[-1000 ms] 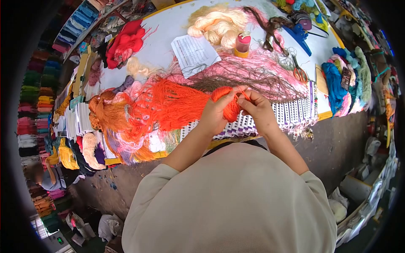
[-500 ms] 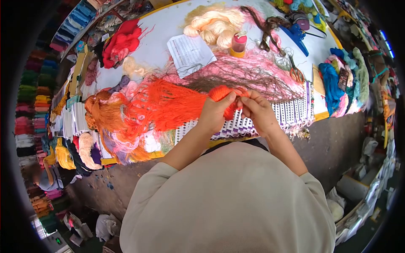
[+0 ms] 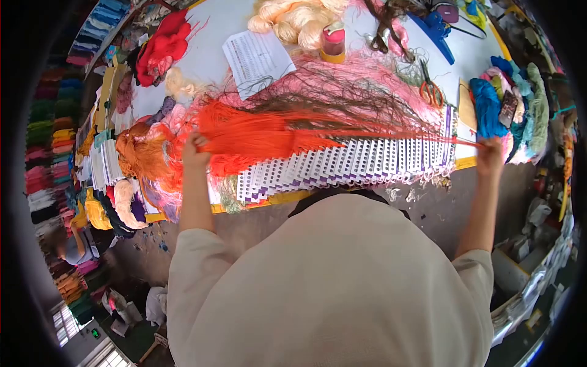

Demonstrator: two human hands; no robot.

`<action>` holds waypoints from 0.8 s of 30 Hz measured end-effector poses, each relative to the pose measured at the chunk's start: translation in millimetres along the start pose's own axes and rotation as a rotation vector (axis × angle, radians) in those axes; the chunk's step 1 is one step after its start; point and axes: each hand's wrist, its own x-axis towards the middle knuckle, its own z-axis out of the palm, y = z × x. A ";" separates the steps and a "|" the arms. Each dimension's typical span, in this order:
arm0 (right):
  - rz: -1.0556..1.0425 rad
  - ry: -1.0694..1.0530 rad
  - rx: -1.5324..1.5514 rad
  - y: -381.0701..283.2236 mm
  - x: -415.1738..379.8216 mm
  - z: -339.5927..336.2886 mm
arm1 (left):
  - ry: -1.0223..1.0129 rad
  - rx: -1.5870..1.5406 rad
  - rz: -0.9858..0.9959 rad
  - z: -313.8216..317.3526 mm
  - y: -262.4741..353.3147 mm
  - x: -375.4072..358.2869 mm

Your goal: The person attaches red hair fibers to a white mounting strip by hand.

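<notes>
A bundle of bright orange-red thread (image 3: 257,134) is stretched across the table from left to right. My left hand (image 3: 195,151) is closed on its thick left part. Far to the right, my right hand (image 3: 489,158) pinches a thin drawn-out bunch of the same thread, pulled taut between the two hands. Below the thread lies a long row of white cards with dark holes (image 3: 342,168), with purple showing between them. Loose pink and brown strands (image 3: 342,92) spread behind the orange-red thread. Rust-orange thread (image 3: 143,156) is heaped left of my left hand.
Scissors with orange handles (image 3: 430,92), a printed sheet (image 3: 258,63) and a pink-and-yellow container (image 3: 333,44) lie farther back. Cream skeins (image 3: 293,21) and red skeins (image 3: 164,49) are beyond. Blue skeins (image 3: 487,107) hang near my right hand. A person (image 3: 76,248) is at far left.
My hands were together at the middle over the thread. Now they are wide apart, the left moved left and the right far right, drawing the orange-red strands out between them.
</notes>
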 end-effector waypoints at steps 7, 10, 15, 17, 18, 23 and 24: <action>-0.809 0.188 -1.493 -25.0 31.3 -50.9 | -0.348 0.036 -0.312 42.3 -94.4 -50.7; 0.095 -0.180 -0.906 115.0 11.9 11.6 | -0.274 0.418 -0.558 69.4 -212.8 -61.6; 0.028 -0.766 -1.253 231.7 -72.8 163.2 | -0.349 1.473 -0.350 72.4 -353.0 -52.9; 0.149 -0.816 -1.251 248.2 -80.4 176.3 | -0.361 1.621 -0.136 81.1 -375.3 -61.6; 0.156 -0.852 -1.256 256.5 -80.2 177.9 | -0.333 1.710 -0.135 88.1 -379.1 -64.0; 0.295 -0.907 -1.235 267.1 -72.0 174.6 | -0.265 1.180 -0.441 82.9 -381.7 -64.4; 0.300 -0.908 -1.231 266.8 -71.5 175.2 | -0.256 0.982 -0.584 89.2 -376.9 -67.3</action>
